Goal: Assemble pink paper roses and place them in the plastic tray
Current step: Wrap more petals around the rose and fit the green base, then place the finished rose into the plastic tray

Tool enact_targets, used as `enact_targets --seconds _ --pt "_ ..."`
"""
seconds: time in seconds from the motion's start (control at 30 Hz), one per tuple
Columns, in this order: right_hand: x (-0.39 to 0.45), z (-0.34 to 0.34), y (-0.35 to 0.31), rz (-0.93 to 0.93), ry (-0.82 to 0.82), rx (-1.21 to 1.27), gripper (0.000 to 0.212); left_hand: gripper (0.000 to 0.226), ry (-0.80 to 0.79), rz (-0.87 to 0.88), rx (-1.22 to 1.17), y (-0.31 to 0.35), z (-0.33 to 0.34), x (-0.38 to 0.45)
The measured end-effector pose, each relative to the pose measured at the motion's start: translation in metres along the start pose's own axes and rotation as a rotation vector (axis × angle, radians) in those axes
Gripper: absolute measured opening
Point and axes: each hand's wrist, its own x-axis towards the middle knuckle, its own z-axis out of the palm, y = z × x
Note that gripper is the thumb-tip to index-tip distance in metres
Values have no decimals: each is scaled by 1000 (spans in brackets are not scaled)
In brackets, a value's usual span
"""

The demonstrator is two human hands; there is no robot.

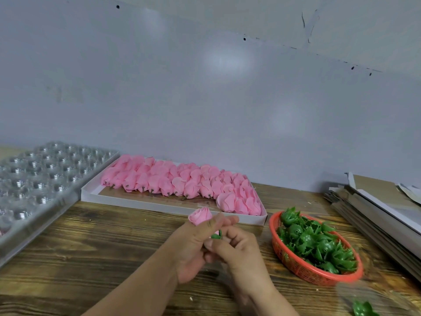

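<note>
left hand [193, 242] grips pink rose [200, 215] | right hand [237, 249] seemingly pinches green calyx [216, 236]

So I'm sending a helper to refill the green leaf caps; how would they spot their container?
On the wooden table, look right of the white box of pink roses. Beside its near right corner sits the red basket, oval and mesh-walled, the only container holding green parts.

Both forearms rise from the lower middle of the frame. The left hand [193, 245] and right hand [237, 249] meet, fingers curled in a pinching grip.
</note>
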Motion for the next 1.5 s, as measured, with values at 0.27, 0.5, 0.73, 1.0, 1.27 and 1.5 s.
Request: enact_targets --seconds 0.27,0.5,0.73,1.0,1.27,1.5 --pt "1 -6 -2 48 -26 -12 20 37 -14 29 42 4 0 0" --pt "0 -15 -7 51 -58 139 20 37 -13 82 63 5 3 -1" --pt "3 -7 9 -11 72 5 28 37 126 98 101 4 7 -1" --pt "1 3 10 -379 239 -590 48 37 233 88 -136 0 12 5" --pt "4 -8 3 -72 140 -12 21 41 159 101 255 3 15 -2" --pt "8 -11 10 -62 116 27 23 27 245 67 765 23 10 -3"
